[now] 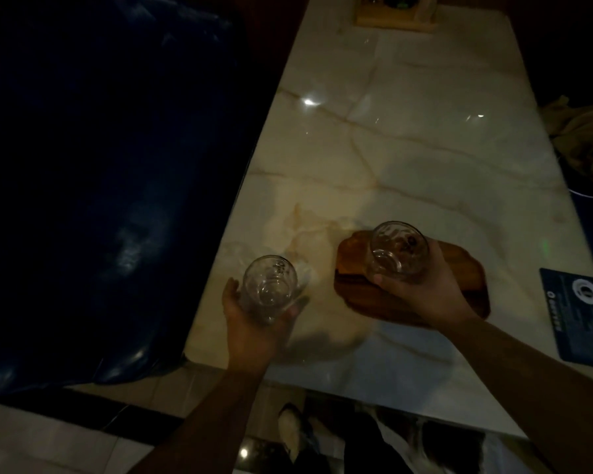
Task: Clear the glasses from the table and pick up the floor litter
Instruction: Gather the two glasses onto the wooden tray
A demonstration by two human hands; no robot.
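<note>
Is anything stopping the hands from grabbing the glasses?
No. The left hand is wrapped around the left glass, and the right hand holds the right glass above the wooden tray. Nothing sits between them.

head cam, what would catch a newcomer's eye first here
Two clear glasses, one gripped in each hand: the left glass in the left hand over the pale marble table, the right glass in the right hand above a wooden tray. A large dark blue seat fills the left side.
</note>
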